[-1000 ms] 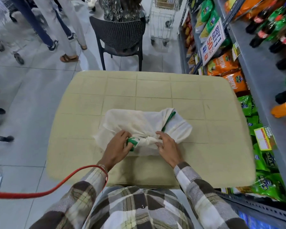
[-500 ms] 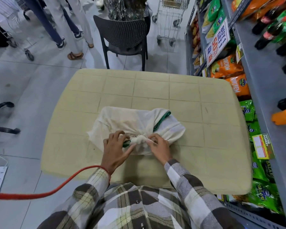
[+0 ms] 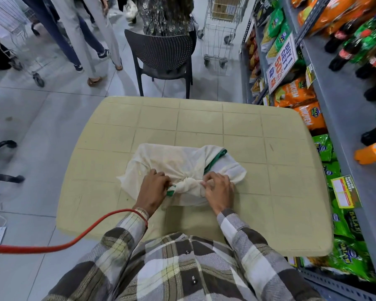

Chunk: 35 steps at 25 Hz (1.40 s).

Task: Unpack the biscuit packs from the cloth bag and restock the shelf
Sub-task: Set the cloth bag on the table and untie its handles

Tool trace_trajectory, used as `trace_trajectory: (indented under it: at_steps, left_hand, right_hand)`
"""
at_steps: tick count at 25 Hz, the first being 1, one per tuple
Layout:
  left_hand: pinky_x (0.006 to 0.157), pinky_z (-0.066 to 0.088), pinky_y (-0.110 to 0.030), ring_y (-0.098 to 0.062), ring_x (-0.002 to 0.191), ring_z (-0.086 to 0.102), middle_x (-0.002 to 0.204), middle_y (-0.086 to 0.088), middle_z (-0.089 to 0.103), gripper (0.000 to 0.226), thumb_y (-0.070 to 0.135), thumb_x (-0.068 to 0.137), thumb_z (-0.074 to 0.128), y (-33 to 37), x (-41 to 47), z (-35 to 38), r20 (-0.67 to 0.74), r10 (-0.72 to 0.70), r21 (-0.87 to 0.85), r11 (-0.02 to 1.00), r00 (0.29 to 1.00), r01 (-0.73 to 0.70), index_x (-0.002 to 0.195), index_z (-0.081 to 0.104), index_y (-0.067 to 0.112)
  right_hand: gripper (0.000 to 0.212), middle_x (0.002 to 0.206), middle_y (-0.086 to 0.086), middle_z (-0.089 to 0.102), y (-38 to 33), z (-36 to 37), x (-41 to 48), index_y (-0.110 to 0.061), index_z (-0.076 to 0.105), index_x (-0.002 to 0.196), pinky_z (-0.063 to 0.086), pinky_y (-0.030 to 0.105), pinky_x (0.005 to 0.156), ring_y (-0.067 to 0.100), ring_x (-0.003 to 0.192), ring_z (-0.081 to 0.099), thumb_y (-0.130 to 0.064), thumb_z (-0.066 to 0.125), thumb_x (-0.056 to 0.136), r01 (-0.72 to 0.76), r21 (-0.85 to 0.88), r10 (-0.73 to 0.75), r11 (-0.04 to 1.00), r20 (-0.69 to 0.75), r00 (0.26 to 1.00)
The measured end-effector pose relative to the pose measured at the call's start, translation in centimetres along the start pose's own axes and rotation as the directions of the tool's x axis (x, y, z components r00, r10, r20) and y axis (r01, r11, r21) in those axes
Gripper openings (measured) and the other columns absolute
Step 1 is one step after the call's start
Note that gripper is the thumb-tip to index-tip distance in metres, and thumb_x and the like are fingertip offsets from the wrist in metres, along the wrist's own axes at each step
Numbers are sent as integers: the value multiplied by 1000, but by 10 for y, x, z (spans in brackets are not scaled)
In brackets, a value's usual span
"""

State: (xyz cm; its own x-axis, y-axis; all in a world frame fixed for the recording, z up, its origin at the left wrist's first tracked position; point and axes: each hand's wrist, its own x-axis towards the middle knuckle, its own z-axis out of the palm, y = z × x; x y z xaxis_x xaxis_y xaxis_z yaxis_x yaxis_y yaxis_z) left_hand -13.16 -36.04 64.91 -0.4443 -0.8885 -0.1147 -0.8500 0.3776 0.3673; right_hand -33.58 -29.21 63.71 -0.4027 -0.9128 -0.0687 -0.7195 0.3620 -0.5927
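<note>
A cream cloth bag [image 3: 174, 161] with green trim lies knotted shut on the beige plastic table [image 3: 204, 118]. My left hand [image 3: 153, 187] pinches the left end of the knot, where a green strip shows. On the knot's right end my right hand [image 3: 217, 189] grips the cloth. The knot sits at the bag's near edge between both hands. What the bag holds is hidden. The grey metal shelf [image 3: 339, 98] runs along the right side, with orange and green snack packs and soft-drink bottles on it.
A black chair [image 3: 163, 55] stands beyond the table's far edge, with a person seated on it. Several people's legs and shopping trolleys [image 3: 219, 33] fill the aisle behind. A red cord [image 3: 78, 240] runs from my left wrist to the left. Another chair's arm [image 3: 0, 161] is at left.
Both hands have shifted slightly apart along the knot, and the left now covers most of the green strip. The bag has stayed in place.
</note>
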Motion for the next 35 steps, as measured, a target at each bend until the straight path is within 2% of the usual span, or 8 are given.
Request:
trace_trajectory:
  at_steps: [4,8,11,15,22,28,32,35]
  left_hand:
    - [73,43,-41,-25,88,47,98,-4,55,13,21,96,55,12,5,-5,-50,51,-59,997,997,-54,91,62,12]
    - [68,45,-41,-25,82,50,93,-8,55,9,14,93,59,8,5,-8,-94,67,-104,992,993,-77,87,57,8]
    - [65,46,-40,-25,77,52,89,-6,55,10,9,94,56,-2,8,-12,-95,14,-213,976,995,-34,84,55,8]
    - [66,40,-27,-15,73,49,86,3,51,12,13,96,55,5,10,-12,-85,73,-342,935,994,-98,84,52,15]
    - [70,49,-30,-17,78,58,89,-5,64,8,8,96,56,13,11,-9,-122,0,-476,878,993,-58,91,61,5]
    - [68,49,-22,-14,78,60,89,-3,66,8,8,97,55,14,12,-11,-150,-52,-536,843,987,-37,92,62,7]
    - [69,49,-20,-8,79,61,89,0,67,9,10,97,53,23,12,-8,-171,-53,-579,813,984,-57,94,62,9]
    - [69,51,-23,-13,79,63,88,-2,68,10,12,98,53,21,12,-9,-172,-58,-583,811,983,-55,95,62,8]
  right_hand:
    - [36,91,-9,66,-29,7,14,-25,67,92,45,29,79,13,89,53,-58,67,78,118,20,-120,993,136,983]
    - [13,87,4,73,-39,13,21,-18,66,79,56,34,77,19,82,67,-22,77,83,0,52,-17,999,316,949]
    - [11,85,4,69,-30,10,14,-15,62,79,54,35,74,22,81,65,-14,68,88,41,35,-49,999,256,965]
    - [28,90,-3,59,-44,8,13,-18,59,92,47,30,71,14,79,58,-42,71,85,-61,166,41,984,122,992]
    - [12,92,16,68,-51,18,21,-3,66,87,45,27,73,30,92,65,-13,63,93,-169,162,127,972,243,962]
    - [35,98,6,65,-56,15,15,-8,64,95,48,32,84,20,90,58,-41,73,85,-210,222,187,952,118,975]
    - [25,87,14,75,-56,18,16,-2,74,82,53,35,83,30,91,67,-26,70,90,-277,284,226,918,199,954]
    - [16,91,20,71,-55,18,16,-5,64,82,47,37,80,34,92,63,-15,61,95,-242,253,192,937,205,960]
